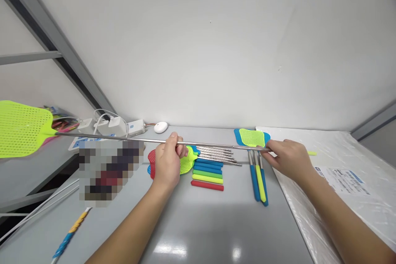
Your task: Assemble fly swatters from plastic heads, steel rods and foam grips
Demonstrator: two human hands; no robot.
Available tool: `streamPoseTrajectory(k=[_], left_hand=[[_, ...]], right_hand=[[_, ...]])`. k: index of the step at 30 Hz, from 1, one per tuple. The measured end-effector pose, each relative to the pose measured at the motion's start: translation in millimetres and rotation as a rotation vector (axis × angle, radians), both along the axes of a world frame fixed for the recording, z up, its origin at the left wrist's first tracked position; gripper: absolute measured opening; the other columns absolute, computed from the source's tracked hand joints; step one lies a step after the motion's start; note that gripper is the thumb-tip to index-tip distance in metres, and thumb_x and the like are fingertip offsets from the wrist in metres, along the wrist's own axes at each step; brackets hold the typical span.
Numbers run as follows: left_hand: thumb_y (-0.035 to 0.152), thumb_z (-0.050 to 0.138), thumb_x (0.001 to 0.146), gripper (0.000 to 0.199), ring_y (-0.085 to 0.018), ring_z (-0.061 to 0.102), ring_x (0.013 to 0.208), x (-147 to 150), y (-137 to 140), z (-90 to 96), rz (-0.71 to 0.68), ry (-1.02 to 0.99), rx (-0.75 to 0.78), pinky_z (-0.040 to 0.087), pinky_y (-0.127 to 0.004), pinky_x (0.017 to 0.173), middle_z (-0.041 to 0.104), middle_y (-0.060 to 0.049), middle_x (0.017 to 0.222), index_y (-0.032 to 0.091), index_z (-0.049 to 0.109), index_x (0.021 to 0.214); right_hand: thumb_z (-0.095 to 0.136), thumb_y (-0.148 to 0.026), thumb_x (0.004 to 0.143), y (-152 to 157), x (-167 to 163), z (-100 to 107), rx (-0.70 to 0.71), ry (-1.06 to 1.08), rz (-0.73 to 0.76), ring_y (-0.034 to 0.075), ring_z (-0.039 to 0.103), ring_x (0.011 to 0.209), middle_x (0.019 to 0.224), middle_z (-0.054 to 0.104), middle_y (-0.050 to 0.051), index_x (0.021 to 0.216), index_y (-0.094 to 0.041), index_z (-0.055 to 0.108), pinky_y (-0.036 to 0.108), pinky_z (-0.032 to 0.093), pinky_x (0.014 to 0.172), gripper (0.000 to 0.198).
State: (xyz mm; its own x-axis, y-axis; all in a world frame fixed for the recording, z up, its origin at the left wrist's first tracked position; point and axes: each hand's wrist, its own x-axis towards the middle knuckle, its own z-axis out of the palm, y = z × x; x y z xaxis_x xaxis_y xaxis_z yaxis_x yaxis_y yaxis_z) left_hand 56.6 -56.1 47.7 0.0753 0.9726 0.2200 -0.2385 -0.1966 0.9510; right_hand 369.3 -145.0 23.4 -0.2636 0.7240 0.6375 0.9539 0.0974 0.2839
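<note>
Left hand grips the rod, right hand its other end; the yellow swatter spans above the table, seemingly for length adjustment, which calls for straight, even force

1 camera sits on the person's head, near above the left hand and the right hand; it faces forward and down on the grey tabletop, with the white wall at 12 o'clock.
</note>
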Motion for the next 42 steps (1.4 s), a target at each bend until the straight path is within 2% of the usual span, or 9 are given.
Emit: streamPoseTrajectory(k=[4, 7, 11, 17, 21, 29, 35, 42], left_hand=[[0.046, 0.043, 0.092, 0.049, -0.012, 0.035, 0.051, 11, -10, -9.2, -0.012, 0.059, -0.007, 0.039, -0.026, 0.056, 0.030, 0.003, 0.053, 0.020, 0.032, 0.051], [0.048, 0.041, 0.093, 0.050, -0.012, 0.037, 0.054, 21, -22, -19.9, -0.134, 0.159, -0.016, 0.038, -0.025, 0.055, 0.035, 0.002, 0.054, 0.020, 0.037, 0.053], [0.046, 0.044, 0.094, 0.048, -0.010, 0.032, 0.053, 31, -35, -28.1, -0.269, 0.180, -0.038, 0.032, -0.024, 0.052, 0.032, 0.003, 0.055, 0.019, 0.037, 0.055], [0.051, 0.036, 0.096, 0.051, -0.011, 0.031, 0.052, 28, -32, -18.7, -0.173, 0.156, -0.019, 0.032, -0.025, 0.051, 0.028, 0.003, 0.054, 0.020, 0.030, 0.055], [0.048, 0.037, 0.096, 0.050, -0.011, 0.029, 0.050, 21, -22, -11.1, -0.143, 0.140, 0.000, 0.032, -0.026, 0.050, 0.026, 0.003, 0.053, 0.021, 0.030, 0.054], [0.045, 0.039, 0.094, 0.050, -0.013, 0.035, 0.050, 4, -8, -6.3, 0.026, 0.163, 0.039, 0.036, -0.025, 0.053, 0.028, 0.002, 0.051, 0.021, 0.031, 0.051], [0.045, 0.039, 0.094, 0.049, -0.012, 0.032, 0.049, 6, -6, -10.5, 0.003, 0.135, 0.003, 0.034, -0.025, 0.051, 0.027, 0.003, 0.052, 0.021, 0.031, 0.052], [0.054, 0.036, 0.094, 0.052, -0.012, 0.033, 0.051, 24, -22, -31.5, -0.084, 0.145, -0.040, 0.036, -0.026, 0.052, 0.030, 0.003, 0.052, 0.021, 0.034, 0.055]], right_hand=[[0.054, -0.028, 0.090, -1, -31, 1, 0.060, 0.037, 0.031, 0.010, 0.037, 0.042, 0.043, 0.044, -0.005, 0.056, -0.020, 0.046, 0.026, 0.023, 0.050, 0.036], [0.053, -0.027, 0.092, -5, -54, 3, 0.038, 0.071, 0.065, 0.010, 0.037, 0.043, 0.045, 0.045, -0.005, 0.057, -0.020, 0.045, 0.026, 0.024, 0.052, 0.036], [0.050, -0.028, 0.094, -8, -69, 3, 0.017, 0.080, 0.078, 0.010, 0.038, 0.044, 0.046, 0.045, -0.005, 0.059, -0.019, 0.046, 0.026, 0.023, 0.051, 0.036], [0.049, -0.032, 0.095, -2, -54, -2, 0.073, 0.005, 0.068, 0.009, 0.036, 0.042, 0.044, 0.043, -0.005, 0.055, -0.019, 0.045, 0.026, 0.019, 0.049, 0.042], [0.051, -0.035, 0.094, 3, -40, -5, 0.096, -0.039, 0.005, 0.009, 0.032, 0.041, 0.041, 0.040, -0.005, 0.052, -0.019, 0.043, 0.026, 0.017, 0.048, 0.045], [0.049, -0.032, 0.094, 4, -26, -9, 0.026, 0.044, -0.012, 0.009, 0.037, 0.042, 0.044, 0.043, -0.005, 0.055, -0.019, 0.045, 0.025, 0.018, 0.047, 0.041], [0.047, -0.034, 0.095, 6, -18, -11, -0.001, 0.001, -0.028, 0.009, 0.036, 0.041, 0.043, 0.043, -0.005, 0.055, -0.018, 0.045, 0.024, 0.015, 0.047, 0.043], [0.048, -0.038, 0.094, 5, -9, -12, -0.017, 0.127, -0.103, 0.009, 0.033, 0.041, 0.041, 0.041, -0.004, 0.054, -0.019, 0.046, 0.025, 0.017, 0.047, 0.044]])
